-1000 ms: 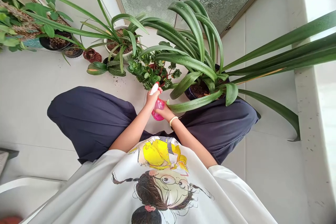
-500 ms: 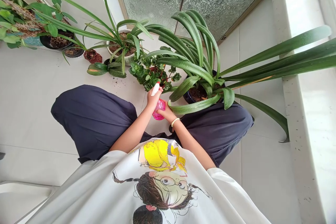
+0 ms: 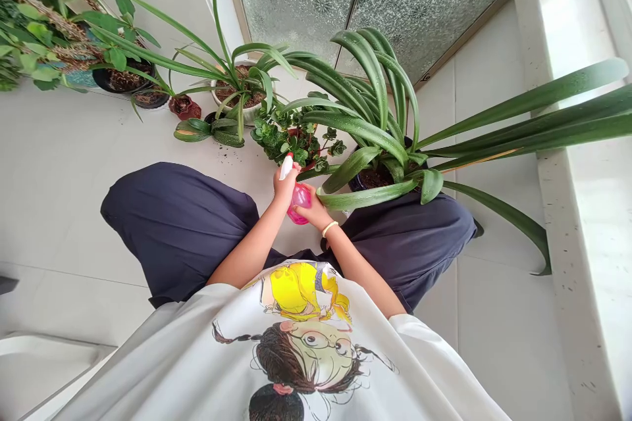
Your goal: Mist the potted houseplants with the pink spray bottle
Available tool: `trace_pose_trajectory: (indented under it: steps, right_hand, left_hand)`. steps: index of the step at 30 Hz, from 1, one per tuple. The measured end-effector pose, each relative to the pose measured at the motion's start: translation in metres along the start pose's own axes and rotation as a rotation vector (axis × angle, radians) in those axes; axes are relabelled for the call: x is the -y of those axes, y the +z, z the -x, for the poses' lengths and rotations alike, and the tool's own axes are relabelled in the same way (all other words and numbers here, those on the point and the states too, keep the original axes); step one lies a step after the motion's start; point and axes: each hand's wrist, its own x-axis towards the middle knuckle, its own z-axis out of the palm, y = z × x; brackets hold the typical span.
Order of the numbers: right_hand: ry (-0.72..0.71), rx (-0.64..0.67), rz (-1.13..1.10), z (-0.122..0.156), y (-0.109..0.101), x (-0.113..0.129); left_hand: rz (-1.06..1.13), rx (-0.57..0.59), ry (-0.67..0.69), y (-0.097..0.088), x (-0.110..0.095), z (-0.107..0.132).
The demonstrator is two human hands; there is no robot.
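Head view: on floor, I see strap-leaved plant toward far edge, bushy plant beside it; nearer, pink spray bottle between both palms: right hand clasping body, left hand wrapped higher, white spray head protruding.

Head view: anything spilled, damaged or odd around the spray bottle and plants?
Yes: dark crumbs, probably soil, speckle the otherwise pale floor near the low broad-leaved plant, and a yellow-brown streak mars one long green leaf. What shows of the spray bottle looks fine.
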Motion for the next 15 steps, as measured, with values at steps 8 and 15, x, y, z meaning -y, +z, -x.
trace_pose_trajectory:
  steps: [8,15]
  right_hand:
    - [-0.053,0.028,0.032,-0.001,0.008,0.006]
    - [-0.061,-0.023,0.034,-0.003,0.018,0.008]
  left_hand:
    - [-0.068,-0.055,0.007,-0.011,-0.012,0.003]
    - [0.031,0.059,0.059,-0.016,-0.019,0.001]
